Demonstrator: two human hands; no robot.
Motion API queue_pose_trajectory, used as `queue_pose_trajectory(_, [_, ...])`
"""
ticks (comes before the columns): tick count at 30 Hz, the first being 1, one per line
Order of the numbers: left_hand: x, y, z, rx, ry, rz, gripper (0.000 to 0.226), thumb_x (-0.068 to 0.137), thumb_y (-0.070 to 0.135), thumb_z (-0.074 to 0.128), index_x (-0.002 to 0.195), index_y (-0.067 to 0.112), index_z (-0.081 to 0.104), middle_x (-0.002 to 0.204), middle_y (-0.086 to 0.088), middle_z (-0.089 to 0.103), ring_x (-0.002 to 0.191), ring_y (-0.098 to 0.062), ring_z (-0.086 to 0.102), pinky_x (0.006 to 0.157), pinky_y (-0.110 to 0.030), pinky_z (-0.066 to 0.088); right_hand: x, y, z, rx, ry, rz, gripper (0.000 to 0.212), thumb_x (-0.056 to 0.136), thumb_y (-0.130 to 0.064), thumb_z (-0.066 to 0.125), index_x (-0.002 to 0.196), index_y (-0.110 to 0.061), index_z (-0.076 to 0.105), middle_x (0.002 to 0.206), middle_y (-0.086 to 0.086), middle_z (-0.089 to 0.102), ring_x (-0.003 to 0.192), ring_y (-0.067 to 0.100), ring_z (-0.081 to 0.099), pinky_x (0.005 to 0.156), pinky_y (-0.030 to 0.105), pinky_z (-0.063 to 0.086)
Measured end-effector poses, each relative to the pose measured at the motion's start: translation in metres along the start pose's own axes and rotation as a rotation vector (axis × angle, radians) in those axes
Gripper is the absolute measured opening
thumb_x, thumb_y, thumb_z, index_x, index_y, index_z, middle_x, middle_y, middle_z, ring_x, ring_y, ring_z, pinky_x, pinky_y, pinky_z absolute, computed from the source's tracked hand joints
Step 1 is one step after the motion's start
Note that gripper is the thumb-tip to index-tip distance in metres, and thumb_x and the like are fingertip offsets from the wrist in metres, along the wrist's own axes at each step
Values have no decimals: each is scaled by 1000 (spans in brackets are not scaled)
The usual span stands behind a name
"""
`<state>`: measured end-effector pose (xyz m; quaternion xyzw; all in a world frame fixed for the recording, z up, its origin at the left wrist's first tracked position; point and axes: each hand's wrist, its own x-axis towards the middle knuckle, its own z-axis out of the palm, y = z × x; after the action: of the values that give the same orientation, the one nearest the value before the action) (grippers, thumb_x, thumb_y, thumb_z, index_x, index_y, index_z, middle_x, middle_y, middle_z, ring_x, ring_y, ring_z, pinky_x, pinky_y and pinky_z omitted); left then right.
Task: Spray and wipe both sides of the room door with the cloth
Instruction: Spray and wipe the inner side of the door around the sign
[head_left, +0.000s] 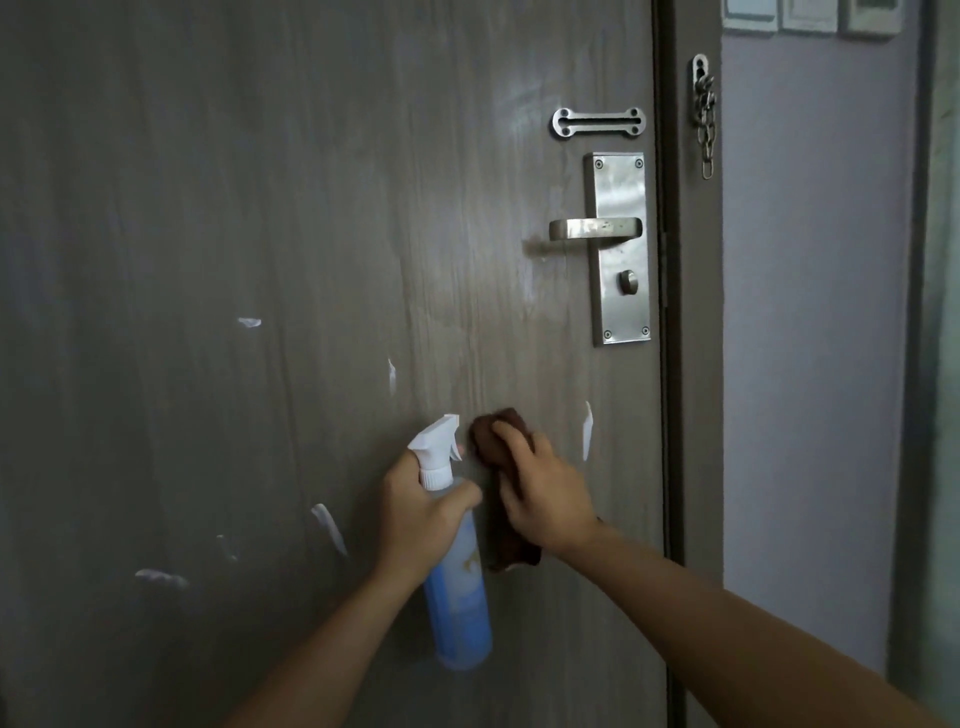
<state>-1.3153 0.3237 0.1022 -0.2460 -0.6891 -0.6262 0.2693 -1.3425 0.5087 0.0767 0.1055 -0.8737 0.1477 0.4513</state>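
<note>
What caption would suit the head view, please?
Right hand wipes the door with a brown cloth; left hand holds the spray bottle.

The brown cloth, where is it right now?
In the head view the brown cloth is pressed against the door under the right hand, below the lever handle and just right of the spray bottle.
</note>
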Motion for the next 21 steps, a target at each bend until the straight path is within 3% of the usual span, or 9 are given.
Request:
queue_pose_trajectory(3, [-5, 3, 15, -29, -99, 19, 57, 62, 9, 70, 116, 25, 72, 101, 23, 75, 90, 7, 68, 78, -9, 50, -24, 30, -35, 163, 203, 196, 67, 92, -25, 67, 151, -28, 37, 135, 8, 56, 113, 31, 59, 87, 45, 55])
queue_pose_trajectory(5, [-7, 5, 29, -20, -183, 12, 62, 62, 12, 68, 121, 30, 70, 106, 29, 74, 98, 8, 67, 81, -7, 49, -40, 53, -55, 157, 256, 265, 68, 93, -24, 70, 152, -26, 38, 136, 6, 57, 116, 27, 58, 93, 44, 54])
queue_pose_trajectory(9, [-10, 7, 69, 3, -246, -16, 51, 59, 19, 70, 110, 16, 72, 100, -1, 75, 87, -5, 69, 75, -15, 51, -54, 77, -75, 127, 236, 368, 70, 95, -27, 68, 153, -36, 30, 135, 4, 53, 106, 29, 64, 84, 48, 60])
queue_pose_trajectory(13, [-10, 10, 102, 33, -250, -52, 44, 61, 20, 72, 105, 24, 69, 92, 9, 73, 81, 6, 66, 70, -12, 51, -48, 86, -83, 132, 247, 378, 69, 96, -28, 67, 154, -33, 29, 134, 6, 51, 101, 26, 64, 83, 44, 61])
queue_pose_trajectory(17, [-10, 8, 119, 81, -179, -25, 36, 69, 10, 77, 100, 25, 65, 84, 4, 70, 75, -6, 66, 61, -16, 51, -42, 91, -90, 173, 272, 376, 68, 95, -27, 67, 154, -30, 33, 134, 4, 51, 101, 19, 61, 83, 33, 57])
queue_pose_trajectory(21, [-10, 1, 125, 85, -169, -1, 34, 71, 5, 78, 98, 21, 65, 80, 4, 69, 71, -5, 65, 57, -13, 48, -41, 99, -91, 179, 277, 349, 67, 94, -27, 69, 153, -29, 37, 133, 1, 53, 100, 13, 58, 83, 23, 50])
